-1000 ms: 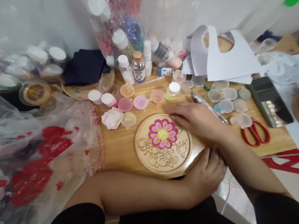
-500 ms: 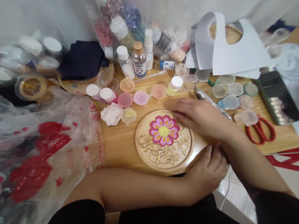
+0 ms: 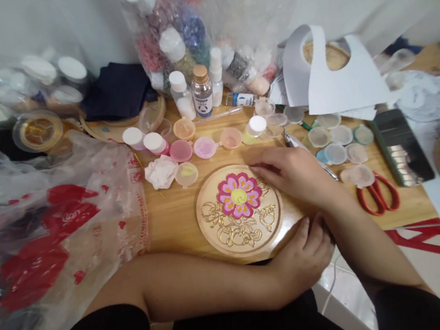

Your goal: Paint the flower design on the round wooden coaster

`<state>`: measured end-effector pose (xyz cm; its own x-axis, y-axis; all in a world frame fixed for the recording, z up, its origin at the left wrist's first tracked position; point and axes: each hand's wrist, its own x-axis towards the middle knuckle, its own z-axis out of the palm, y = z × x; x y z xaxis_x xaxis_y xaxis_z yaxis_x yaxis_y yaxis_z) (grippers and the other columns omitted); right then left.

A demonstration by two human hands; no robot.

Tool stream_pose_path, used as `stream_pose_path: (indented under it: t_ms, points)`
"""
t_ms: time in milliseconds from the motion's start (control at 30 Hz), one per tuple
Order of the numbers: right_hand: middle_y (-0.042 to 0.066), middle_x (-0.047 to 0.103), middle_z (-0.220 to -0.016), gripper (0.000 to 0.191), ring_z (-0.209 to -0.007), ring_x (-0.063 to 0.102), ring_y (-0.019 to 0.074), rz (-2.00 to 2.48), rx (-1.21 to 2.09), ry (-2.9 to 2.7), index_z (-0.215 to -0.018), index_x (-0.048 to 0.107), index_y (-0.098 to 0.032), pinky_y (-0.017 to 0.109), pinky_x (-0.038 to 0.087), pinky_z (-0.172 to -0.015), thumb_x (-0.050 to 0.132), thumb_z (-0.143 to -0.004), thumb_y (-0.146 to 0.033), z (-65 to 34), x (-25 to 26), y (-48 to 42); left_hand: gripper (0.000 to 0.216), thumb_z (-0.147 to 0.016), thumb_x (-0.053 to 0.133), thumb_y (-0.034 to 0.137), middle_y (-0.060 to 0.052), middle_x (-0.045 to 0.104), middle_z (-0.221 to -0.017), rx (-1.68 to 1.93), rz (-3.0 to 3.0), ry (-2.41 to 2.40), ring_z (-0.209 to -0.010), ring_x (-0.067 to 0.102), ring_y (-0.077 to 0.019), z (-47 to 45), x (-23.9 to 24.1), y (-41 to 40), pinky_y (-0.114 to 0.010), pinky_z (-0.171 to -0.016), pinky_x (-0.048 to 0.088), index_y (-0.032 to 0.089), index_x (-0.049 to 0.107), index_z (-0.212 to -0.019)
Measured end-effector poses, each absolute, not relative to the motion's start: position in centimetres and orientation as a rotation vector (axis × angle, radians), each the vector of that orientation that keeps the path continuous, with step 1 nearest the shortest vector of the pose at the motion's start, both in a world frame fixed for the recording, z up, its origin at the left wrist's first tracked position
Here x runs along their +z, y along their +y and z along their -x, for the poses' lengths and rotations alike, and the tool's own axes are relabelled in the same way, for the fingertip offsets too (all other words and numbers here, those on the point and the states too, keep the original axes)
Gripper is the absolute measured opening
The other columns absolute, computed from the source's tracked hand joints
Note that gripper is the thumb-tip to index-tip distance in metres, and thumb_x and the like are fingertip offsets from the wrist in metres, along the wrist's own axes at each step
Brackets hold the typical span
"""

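A round wooden board [image 3: 212, 240] lies on the table in front of me. It carries a painted pink and magenta flower [image 3: 239, 196] with a yellow centre, above unpainted gold outlines of smaller flowers. My right hand [image 3: 286, 170] rests at the board's upper right edge, fingers loosely bent and thumb apart, with nothing visible in it. Below it, my left hand [image 3: 304, 258] lies at the table's front edge, near my right forearm, its fingers loosely stretched and holding nothing. Just beyond my right hand lies a metal pen-like tool [image 3: 327, 169], partly hidden by the hand.
Small paint cups [image 3: 205, 147], a crumpled tissue [image 3: 161, 172] and bottles [image 3: 202, 93] stand behind the board. To the right are lidded cups [image 3: 336, 153], red-handled scissors [image 3: 378, 197] and a phone [image 3: 403, 147]. A plastic bag [image 3: 102, 215] covers the left side.
The whole view has shifted slightly, so the table things sit a little further left. Both hands keep nearly the same place beside the board.
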<state>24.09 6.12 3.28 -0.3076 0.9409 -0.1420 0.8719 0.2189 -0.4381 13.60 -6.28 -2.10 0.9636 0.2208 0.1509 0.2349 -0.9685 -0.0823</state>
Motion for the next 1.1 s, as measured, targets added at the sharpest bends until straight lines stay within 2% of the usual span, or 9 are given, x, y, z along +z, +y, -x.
stream_pose_path:
  t_ms: [200,367,533,767,833,967,1100]
  points:
    - [0.007,0.075,-0.098,0.022,-0.086,0.069,0.0208,1.766,0.699,-2.351,-0.101,0.070,-0.016,0.030,0.048,-0.074,0.053,-0.093,-0.026,-24.2,3.3,6.0,0.050,-0.100,0.021,0.015,-0.014,0.053,-0.144,-0.230,3.002,-0.366,-0.132,0.052,-0.0262,-13.6,-2.0,-6.2,-0.043,-0.110,0.040,0.009,0.048,-0.142]
    - [0.010,0.072,-0.111,0.026,-0.097,0.069,0.0240,1.713,0.665,-2.390,-0.113,0.067,-0.015,0.034,0.052,-0.082,0.052,-0.092,-0.023,-24.1,3.1,6.0,0.050,-0.100,0.022,0.013,-0.010,0.058,-0.140,-0.255,3.025,-0.376,-0.129,0.055,-0.0236,-13.6,-1.9,-6.1,-0.039,-0.107,0.043,0.011,0.053,-0.139]
    - [0.010,0.072,-0.112,0.028,-0.096,0.070,0.0262,1.724,0.668,-2.421,-0.115,0.065,-0.016,0.038,0.054,-0.081,0.051,-0.092,-0.023,-24.1,3.3,6.0,0.047,-0.100,0.026,0.016,-0.008,0.061,-0.136,-0.349,2.990,-0.446,-0.127,0.056,-0.0238,-13.6,-2.3,-6.4,-0.040,-0.108,0.042,0.014,0.058,-0.135]
    - [0.010,0.070,-0.120,0.032,-0.104,0.069,0.0251,1.723,0.658,-2.413,-0.122,0.062,-0.016,0.035,0.052,-0.084,0.052,-0.092,-0.020,-24.1,3.2,5.9,0.044,-0.100,0.031,0.022,-0.009,0.064,-0.131,-0.421,2.973,-0.494,-0.123,0.057,-0.0232,-13.9,-3.1,-6.9,-0.041,-0.108,0.038,0.016,0.061,-0.131]
    - [0.009,0.072,-0.115,0.030,-0.099,0.070,0.0241,1.752,0.619,-2.402,-0.119,0.063,-0.017,0.033,0.051,-0.078,0.053,-0.091,-0.022,-24.0,3.2,5.8,0.044,-0.099,0.031,0.024,-0.010,0.065,-0.129,-0.446,2.964,-0.488,-0.120,0.059,-0.0232,-14.0,-3.4,-7.0,-0.042,-0.107,0.039,0.016,0.062,-0.130]
    - [0.005,0.076,-0.092,0.020,-0.079,0.071,0.0193,1.786,0.464,-2.294,-0.101,0.068,-0.018,0.028,0.045,-0.064,0.052,-0.091,-0.022,-23.7,2.9,5.6,0.042,-0.097,0.034,0.024,-0.009,0.068,-0.120,-0.557,2.905,-0.546,-0.113,0.061,-0.0227,-14.2,-4.2,-7.2,-0.043,-0.105,0.038,0.016,0.067,-0.121]
    - [0.002,0.075,-0.080,0.020,-0.069,0.069,0.0131,1.305,0.224,-2.205,-0.099,0.066,-0.018,0.024,0.045,-0.061,0.046,-0.093,-0.020,-22.6,2.0,5.0,0.036,-0.095,0.040,0.024,-0.007,0.071,-0.109,-0.681,2.891,-0.607,-0.107,0.062,-0.0216,-14.4,-4.9,-7.6,-0.040,-0.102,0.039,0.016,0.071,-0.111]
